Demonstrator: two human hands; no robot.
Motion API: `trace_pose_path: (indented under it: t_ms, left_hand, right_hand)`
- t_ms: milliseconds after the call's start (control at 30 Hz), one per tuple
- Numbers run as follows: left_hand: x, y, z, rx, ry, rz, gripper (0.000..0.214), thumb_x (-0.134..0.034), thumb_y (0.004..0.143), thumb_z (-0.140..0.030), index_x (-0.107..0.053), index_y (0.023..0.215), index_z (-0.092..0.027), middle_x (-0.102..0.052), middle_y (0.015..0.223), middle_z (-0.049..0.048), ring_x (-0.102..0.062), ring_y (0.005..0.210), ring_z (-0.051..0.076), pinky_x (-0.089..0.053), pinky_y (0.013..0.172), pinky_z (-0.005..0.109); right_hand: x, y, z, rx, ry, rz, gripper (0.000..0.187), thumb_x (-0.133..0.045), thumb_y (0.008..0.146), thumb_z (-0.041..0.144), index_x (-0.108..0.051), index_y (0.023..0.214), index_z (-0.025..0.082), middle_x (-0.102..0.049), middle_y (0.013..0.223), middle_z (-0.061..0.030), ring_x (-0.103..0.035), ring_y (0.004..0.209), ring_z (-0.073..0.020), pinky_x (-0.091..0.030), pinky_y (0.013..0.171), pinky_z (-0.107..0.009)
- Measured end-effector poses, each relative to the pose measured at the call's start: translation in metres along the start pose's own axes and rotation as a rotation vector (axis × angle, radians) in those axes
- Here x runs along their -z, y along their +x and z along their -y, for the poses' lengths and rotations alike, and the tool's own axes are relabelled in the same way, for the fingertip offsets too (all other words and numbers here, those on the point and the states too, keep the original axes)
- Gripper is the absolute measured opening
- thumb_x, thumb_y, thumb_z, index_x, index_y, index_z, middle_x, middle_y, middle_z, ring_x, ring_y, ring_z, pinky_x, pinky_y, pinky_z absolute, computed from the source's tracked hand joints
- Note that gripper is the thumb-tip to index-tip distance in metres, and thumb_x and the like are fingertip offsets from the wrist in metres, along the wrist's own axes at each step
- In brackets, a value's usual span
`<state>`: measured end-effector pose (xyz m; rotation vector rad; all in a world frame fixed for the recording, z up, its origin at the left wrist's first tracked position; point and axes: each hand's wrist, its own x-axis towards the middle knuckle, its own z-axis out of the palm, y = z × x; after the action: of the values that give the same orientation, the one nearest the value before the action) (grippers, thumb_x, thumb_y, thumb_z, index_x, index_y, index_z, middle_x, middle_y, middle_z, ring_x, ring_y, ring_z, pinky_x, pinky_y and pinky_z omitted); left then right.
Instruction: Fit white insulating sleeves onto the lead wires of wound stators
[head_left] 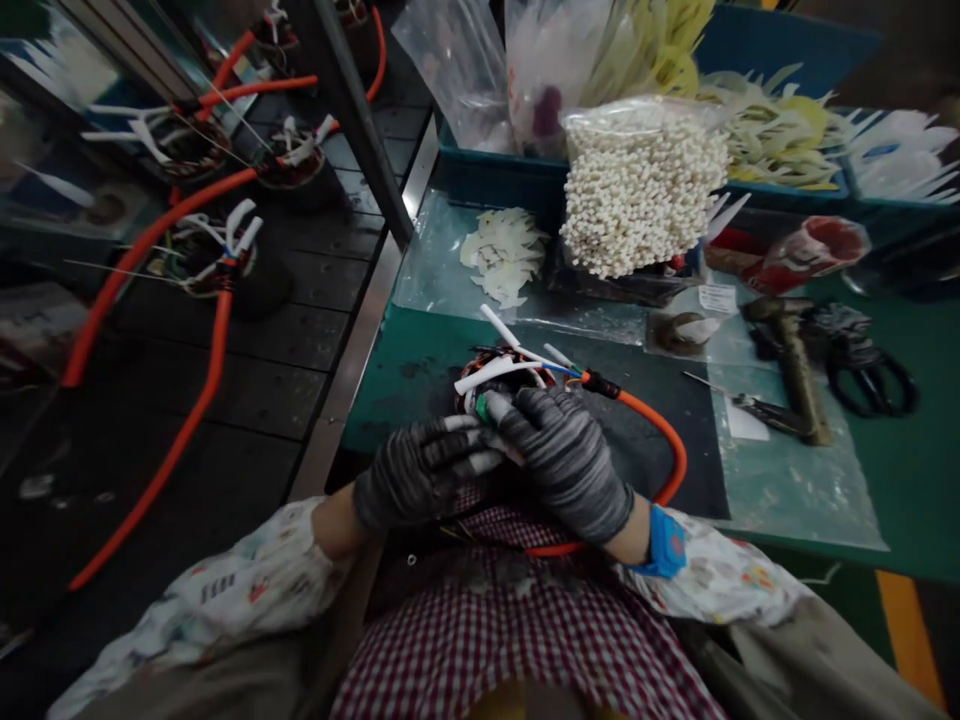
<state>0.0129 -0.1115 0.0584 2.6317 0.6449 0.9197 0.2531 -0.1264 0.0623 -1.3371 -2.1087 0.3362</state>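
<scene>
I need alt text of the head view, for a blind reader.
Left hand and right hand, in striped grey gloves, meet at a wire-wound part with an orange cable. A hammer lies to their right on clear plastic.

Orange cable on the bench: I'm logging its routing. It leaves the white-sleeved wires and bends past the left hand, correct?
Not the left hand: in the head view, the orange cable leaves the white-sleeved wires and bends past the right hand.

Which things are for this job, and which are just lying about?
Seemingly for the job:
round wire-wound part
slim white tubes
thick orange cable

Probably just lying about:
dull brown hammer
black loop-handled scissors
clear plastic bag of white pieces
</scene>
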Motion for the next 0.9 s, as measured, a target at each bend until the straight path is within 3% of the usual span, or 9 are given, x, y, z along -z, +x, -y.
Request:
trace_pose_path:
  t_ms: [67, 133, 167, 233, 333, 400, 600, 733, 900]
  left_hand:
    - [0.01, 0.002, 0.017, 0.145, -0.237, -0.108, 0.022, -0.056, 0.114, -0.035, -0.077, 0.122, -0.032, -0.086, 0.111, 0.0038, -0.083, 0.099, 0.022, -0.07, 0.082, 0.033]
    - [0.015, 0.012, 0.036, 0.349, -0.304, -0.206, 0.027, -0.056, 0.115, -0.04, -0.075, 0.13, -0.03, -0.084, 0.121, 0.0064, -0.082, 0.106, 0.023, -0.07, 0.091, 0.038]
    - [0.016, 0.019, 0.045, 0.428, -0.291, -0.198, 0.033, -0.059, 0.113, -0.044, -0.071, 0.139, -0.027, -0.081, 0.133, 0.01, -0.079, 0.119, 0.026, -0.069, 0.102, 0.045]
    - [0.012, 0.037, 0.059, 0.527, -0.345, -0.019, 0.066, -0.072, 0.104, -0.058, -0.059, 0.158, -0.022, -0.063, 0.163, 0.0175, -0.062, 0.151, 0.037, -0.057, 0.124, 0.058]
    - [0.002, 0.055, 0.063, 0.426, -0.644, 0.244, 0.084, -0.079, 0.098, -0.058, -0.046, 0.167, -0.027, -0.056, 0.17, 0.0178, -0.055, 0.159, 0.038, -0.055, 0.127, 0.056]
    - [-0.003, 0.055, 0.053, 0.345, -0.737, 0.266, 0.079, -0.079, 0.101, -0.046, -0.04, 0.168, -0.033, -0.057, 0.168, 0.0158, -0.059, 0.156, 0.034, -0.057, 0.126, 0.052]
    - [-0.001, 0.029, 0.017, 0.263, -0.619, 0.223, 0.081, -0.078, 0.103, -0.036, -0.034, 0.171, -0.04, -0.054, 0.169, 0.0149, -0.059, 0.155, 0.036, -0.06, 0.124, 0.056]
    - [-0.012, 0.024, 0.014, 0.215, -0.611, 0.109, 0.078, -0.08, 0.102, -0.043, -0.04, 0.17, -0.038, -0.045, 0.173, 0.0141, -0.049, 0.161, 0.038, -0.049, 0.132, 0.063]
    - [-0.032, 0.016, 0.012, 0.237, -0.697, -0.076, 0.073, -0.08, 0.102, -0.038, -0.046, 0.167, -0.041, -0.057, 0.162, 0.0093, -0.059, 0.15, 0.032, -0.058, 0.126, 0.053]
  right_hand:
    - [-0.003, 0.004, 0.0, 0.053, -0.149, 0.045, 0.027, -0.064, 0.111, 0.027, -0.082, 0.132, 0.026, -0.085, 0.115, -0.0119, -0.077, 0.106, -0.0295, -0.066, 0.09, -0.041]
    - [-0.001, 0.008, -0.001, 0.111, -0.184, 0.089, 0.026, -0.066, 0.112, 0.032, -0.083, 0.13, 0.025, -0.084, 0.116, -0.0127, -0.075, 0.107, -0.0299, -0.064, 0.089, -0.041]
    - [0.001, 0.011, -0.002, 0.135, -0.168, 0.106, 0.027, -0.065, 0.113, 0.035, -0.083, 0.13, 0.024, -0.084, 0.115, -0.013, -0.075, 0.105, -0.0297, -0.064, 0.087, -0.041]
    - [0.006, 0.013, -0.004, 0.165, -0.12, 0.105, 0.029, -0.064, 0.114, 0.036, -0.084, 0.13, 0.022, -0.084, 0.115, -0.0145, -0.075, 0.102, -0.0301, -0.062, 0.085, -0.042]
    - [0.01, 0.004, -0.003, 0.169, -0.065, 0.051, 0.03, -0.063, 0.113, 0.033, -0.084, 0.128, 0.019, -0.084, 0.115, -0.0165, -0.076, 0.104, -0.0317, -0.064, 0.086, -0.044]
    - [0.009, -0.013, 0.001, 0.164, -0.042, 0.011, 0.028, -0.063, 0.113, 0.031, -0.085, 0.127, 0.019, -0.085, 0.117, -0.0158, -0.077, 0.107, -0.0317, -0.065, 0.088, -0.044]
    - [0.001, -0.055, 0.017, 0.105, -0.035, -0.138, 0.025, -0.065, 0.108, 0.023, -0.087, 0.118, 0.026, -0.088, 0.11, -0.01, -0.08, 0.106, -0.0288, -0.07, 0.093, -0.046]
    - [-0.001, -0.054, 0.022, 0.118, -0.044, -0.16, 0.022, -0.066, 0.107, 0.023, -0.087, 0.113, 0.022, -0.089, 0.112, -0.0112, -0.082, 0.103, -0.0274, -0.072, 0.089, -0.043]
    - [0.0, -0.052, 0.03, 0.084, -0.146, -0.19, 0.018, -0.07, 0.104, 0.017, -0.086, 0.109, 0.025, -0.088, 0.106, -0.0065, -0.082, 0.1, -0.0244, -0.073, 0.09, -0.04]
